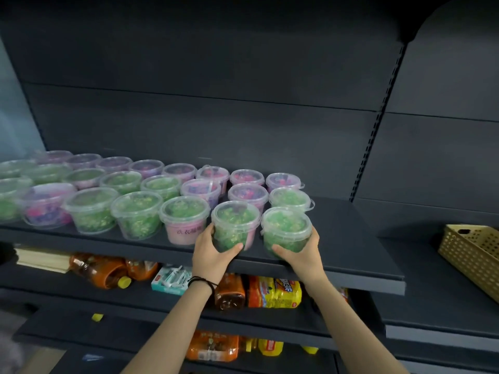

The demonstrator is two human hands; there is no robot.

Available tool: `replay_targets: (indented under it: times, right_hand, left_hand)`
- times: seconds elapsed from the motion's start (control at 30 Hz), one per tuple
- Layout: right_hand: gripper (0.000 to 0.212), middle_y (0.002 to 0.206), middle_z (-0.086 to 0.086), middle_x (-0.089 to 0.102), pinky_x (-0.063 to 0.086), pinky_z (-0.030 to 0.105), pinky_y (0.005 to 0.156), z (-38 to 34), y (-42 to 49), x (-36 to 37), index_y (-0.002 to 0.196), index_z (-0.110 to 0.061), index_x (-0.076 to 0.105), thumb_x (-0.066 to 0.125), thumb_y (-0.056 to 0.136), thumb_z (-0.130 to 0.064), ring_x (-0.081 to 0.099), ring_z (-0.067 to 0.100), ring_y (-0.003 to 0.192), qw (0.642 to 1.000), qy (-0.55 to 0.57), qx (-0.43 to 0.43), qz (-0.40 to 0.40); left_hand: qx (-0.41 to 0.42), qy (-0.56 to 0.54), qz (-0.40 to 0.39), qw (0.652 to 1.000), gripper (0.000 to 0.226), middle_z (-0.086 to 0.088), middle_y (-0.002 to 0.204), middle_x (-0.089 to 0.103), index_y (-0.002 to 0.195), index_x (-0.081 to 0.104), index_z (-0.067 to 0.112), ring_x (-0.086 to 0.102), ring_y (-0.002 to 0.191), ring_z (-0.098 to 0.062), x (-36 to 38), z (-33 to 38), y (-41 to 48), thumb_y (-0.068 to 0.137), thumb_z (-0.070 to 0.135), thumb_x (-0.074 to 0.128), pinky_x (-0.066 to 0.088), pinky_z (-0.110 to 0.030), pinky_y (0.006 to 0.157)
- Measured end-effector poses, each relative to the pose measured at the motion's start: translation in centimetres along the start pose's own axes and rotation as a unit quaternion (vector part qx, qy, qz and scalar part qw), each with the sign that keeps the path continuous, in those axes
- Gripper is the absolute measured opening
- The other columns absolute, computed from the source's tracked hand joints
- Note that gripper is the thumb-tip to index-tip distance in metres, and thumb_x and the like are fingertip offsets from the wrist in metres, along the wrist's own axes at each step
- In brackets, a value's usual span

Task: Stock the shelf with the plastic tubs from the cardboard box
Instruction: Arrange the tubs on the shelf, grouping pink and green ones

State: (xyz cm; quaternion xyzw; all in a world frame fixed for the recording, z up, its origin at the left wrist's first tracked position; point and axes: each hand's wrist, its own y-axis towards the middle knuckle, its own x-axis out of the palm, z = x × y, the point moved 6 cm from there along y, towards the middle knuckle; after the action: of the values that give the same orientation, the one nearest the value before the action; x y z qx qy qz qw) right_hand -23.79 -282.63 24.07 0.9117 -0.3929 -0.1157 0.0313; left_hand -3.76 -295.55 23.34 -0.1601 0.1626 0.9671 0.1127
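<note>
Several clear lidded plastic tubs with green or pink-purple contents stand in three rows on the dark shelf (351, 255). My left hand (213, 252) grips a green tub (234, 222) at the front row's right end. My right hand (302, 252) grips another green tub (286, 228) just right of it, at the shelf's front edge. Both tubs are upright and appear to rest on the shelf. No cardboard box is in view.
Bare shelf surface lies right of the tubs. A tan perforated basket (475, 255) sits on the neighbouring shelf at the right. Lower shelves hold orange bottles (100, 271), a yellow noodle pack (275, 292) and a small teal box (170, 280).
</note>
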Motion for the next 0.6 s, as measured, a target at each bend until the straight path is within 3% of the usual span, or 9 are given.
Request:
replay_targets:
  times: [0.17, 0.33, 0.43, 0.6]
  right_hand:
    - [0.082, 0.128, -0.006, 0.046, 0.043, 0.033, 0.101, 1.0, -3.0, -2.4, 0.14, -0.016, 0.036, 0.083, 0.073, -0.024, 0.047, 0.013, 0.117, 1.0, -0.005, 0.028, 0.012]
    - [0.036, 0.105, -0.003, 0.065, 0.049, 0.019, 0.07, -0.2, -6.7, -2.1, 0.106, -0.025, 0.057, 0.08, 0.077, -0.026, 0.064, 0.01, 0.091, 0.999, -0.026, -0.005, 0.04]
    - [0.03, 0.097, -0.004, 0.067, 0.05, 0.015, 0.062, -2.7, -8.4, 1.1, 0.1, -0.03, 0.059, 0.078, 0.078, -0.027, 0.065, 0.005, 0.083, 0.998, -0.032, -0.038, 0.027]
    - [0.032, 0.1, -0.01, 0.065, 0.052, 0.02, 0.076, -8.1, -10.6, 10.8, 0.104, -0.031, 0.057, 0.077, 0.079, -0.026, 0.065, 0.006, 0.089, 0.995, -0.02, -0.094, -0.026]
  left_hand:
    - [0.004, 0.0, 0.026, 1.0, 0.036, 0.012, 0.106, 0.06, 0.104, 0.061, 0.028, 0.057, 0.102, -0.009, -2.8, -0.8, -2.0, 0.075, 0.044, 0.076, 0.042, -0.023, 0.083]
    - [0.006, -0.016, 0.037, 0.999, 0.026, 0.016, 0.099, 0.062, 0.096, 0.061, 0.029, 0.057, 0.097, -0.004, -6.6, -1.2, -2.8, 0.078, 0.045, 0.073, 0.043, -0.022, 0.082]
    - [0.005, -0.059, 0.041, 0.997, 0.022, 0.012, 0.101, 0.065, 0.095, 0.062, 0.029, 0.059, 0.098, -0.003, -10.4, -1.6, -2.9, 0.079, 0.037, 0.075, 0.043, -0.021, 0.081]
    - [0.02, -0.074, 0.055, 0.996, 0.029, 0.016, 0.112, 0.061, 0.104, 0.059, 0.035, 0.056, 0.106, -0.002, -21.1, -3.3, -2.5, 0.079, 0.035, 0.074, 0.04, -0.016, 0.082]
